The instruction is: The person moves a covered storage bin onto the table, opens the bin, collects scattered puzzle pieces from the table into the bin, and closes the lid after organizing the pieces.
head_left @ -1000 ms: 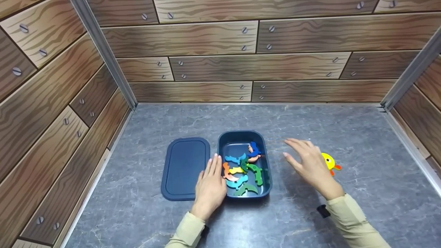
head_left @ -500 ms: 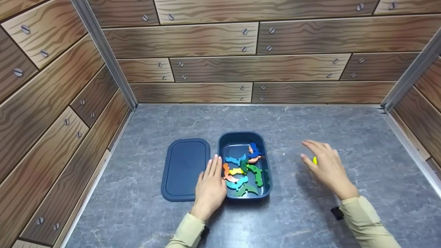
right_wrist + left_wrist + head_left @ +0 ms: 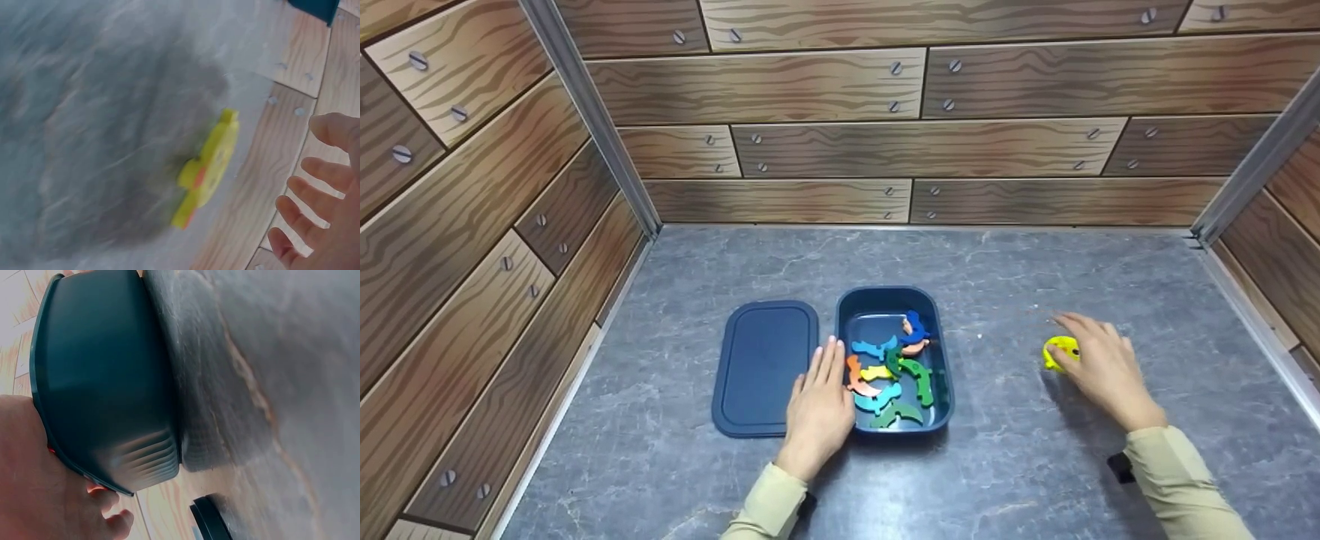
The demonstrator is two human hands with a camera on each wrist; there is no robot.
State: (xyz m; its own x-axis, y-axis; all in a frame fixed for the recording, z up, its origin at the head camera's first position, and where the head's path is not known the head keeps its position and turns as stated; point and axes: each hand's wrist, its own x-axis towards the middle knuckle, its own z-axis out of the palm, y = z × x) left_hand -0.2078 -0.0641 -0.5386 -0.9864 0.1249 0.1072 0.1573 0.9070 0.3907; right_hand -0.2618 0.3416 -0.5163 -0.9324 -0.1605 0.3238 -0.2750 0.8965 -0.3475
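Note:
My left hand (image 3: 819, 412) rests along the left rim of a dark blue box (image 3: 885, 300), fingers straight. In the left wrist view that hand (image 3: 50, 478) lies over the rim of the box (image 3: 107, 371). Inside lie several colourful curved pieces, among them a green piece (image 3: 919, 382) and an orange piece (image 3: 853, 369). My right hand (image 3: 1102, 367) is over a flat yellow toy (image 3: 1051, 349) with a black eye, partly covering it. From the right wrist, the toy (image 3: 211, 166) with orange parts shows apart from the spread, slightly bent fingers (image 3: 298, 216).
A dark blue lid (image 3: 769, 367) lies flat left of the box. The grey marbled tabletop (image 3: 997, 465) is bounded by wood-patterned walls (image 3: 825, 150) at the back and sides.
My right hand has moved to the right and slightly nearer me, from beside the box to over the yellow toy. The left hand has stayed on the box rim.

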